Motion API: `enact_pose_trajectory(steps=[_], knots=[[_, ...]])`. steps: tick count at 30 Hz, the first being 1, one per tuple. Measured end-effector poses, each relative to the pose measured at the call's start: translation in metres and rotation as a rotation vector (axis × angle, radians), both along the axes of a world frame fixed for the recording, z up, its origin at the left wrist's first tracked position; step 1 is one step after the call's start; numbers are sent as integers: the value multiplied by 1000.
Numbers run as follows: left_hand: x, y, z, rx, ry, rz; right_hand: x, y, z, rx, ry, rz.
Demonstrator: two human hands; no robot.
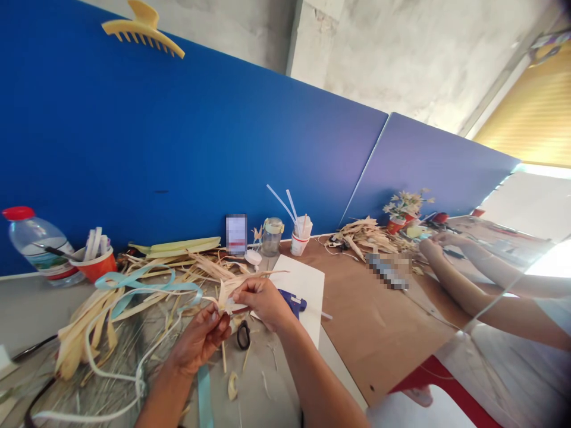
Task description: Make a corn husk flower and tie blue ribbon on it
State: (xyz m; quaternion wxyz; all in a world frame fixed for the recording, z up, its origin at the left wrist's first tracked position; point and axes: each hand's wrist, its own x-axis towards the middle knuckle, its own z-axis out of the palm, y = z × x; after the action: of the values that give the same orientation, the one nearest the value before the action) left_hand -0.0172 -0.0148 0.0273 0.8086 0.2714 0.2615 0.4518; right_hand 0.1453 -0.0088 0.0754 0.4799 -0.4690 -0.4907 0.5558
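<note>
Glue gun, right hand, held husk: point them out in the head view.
Glue gun (292,305): head view, on its blue body.
Right hand (264,301): head view, on the back of the hand.
Held husk (224,290): head view, on the pale part above the left fingers.

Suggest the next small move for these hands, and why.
Probably the left hand should pinch the pale husk piece firmly before the right hand lets go: both hands meet at it, and nothing else visibly props it up.

There are two foreground hands (263,302), one bottle (44,245) and one jar (271,241).
</note>
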Motion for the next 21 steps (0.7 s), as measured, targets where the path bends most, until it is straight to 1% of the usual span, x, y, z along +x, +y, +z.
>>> enact_pose_trajectory(steps=[5, 11, 16, 21], knots=[[-1, 0, -1, 2, 9, -20, 3, 0, 10, 21, -16, 65], [-1, 1, -4, 2, 3, -20, 3, -2, 24, 22, -66, 66], [-1, 1, -3, -4, 38, -17, 2, -1, 22, 30, -89, 66], [1, 0, 2, 8, 8, 0, 0, 0, 21, -6, -13, 91]])
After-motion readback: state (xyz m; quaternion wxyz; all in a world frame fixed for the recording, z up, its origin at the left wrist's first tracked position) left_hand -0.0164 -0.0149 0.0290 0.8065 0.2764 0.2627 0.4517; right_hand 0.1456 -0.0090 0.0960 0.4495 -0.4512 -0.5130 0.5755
